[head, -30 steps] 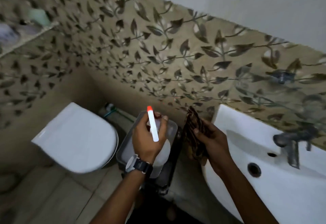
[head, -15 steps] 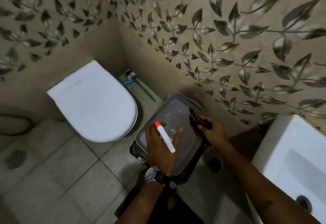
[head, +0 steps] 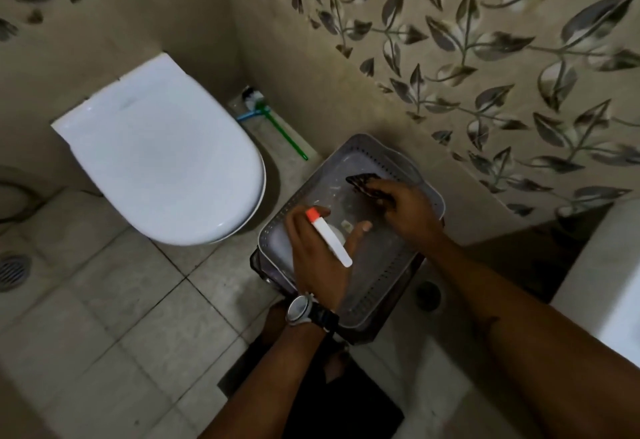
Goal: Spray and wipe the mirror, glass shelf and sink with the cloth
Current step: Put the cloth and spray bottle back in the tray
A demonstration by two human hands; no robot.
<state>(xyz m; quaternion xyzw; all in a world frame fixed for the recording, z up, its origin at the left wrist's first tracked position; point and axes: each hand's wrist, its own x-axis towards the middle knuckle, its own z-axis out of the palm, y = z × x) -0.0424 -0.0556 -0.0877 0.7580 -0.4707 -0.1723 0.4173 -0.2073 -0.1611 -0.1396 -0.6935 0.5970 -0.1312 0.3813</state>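
Left hand: the left hand (head: 318, 251) is wrapped round the top of the spray bottle (head: 330, 239), low over the grey bin (head: 377, 296); the orange tip points to about eleven o'clock.
Right hand: the right hand (head: 408, 210) has its fingers curled on the dark cloth (head: 363, 184), at the lid's one o'clock corner.
Task's things: the sink (head: 616, 265) is only a white edge at three o'clock; the mirror and shelf are out of view.
Risk: I'd worry the bottle tips if set on that lid, and the cloth could pick up the lid's grime and smear the glass.
Surface: the lid is flat, with a perforated rim and pale specks.
Room: a closed toilet (head: 162, 168) stands at ten o'clock, a green-handled brush (head: 277, 127) at twelve, a floor drain (head: 12, 270) at nine, with leaf-patterned wall tiles (head: 485, 58) above.
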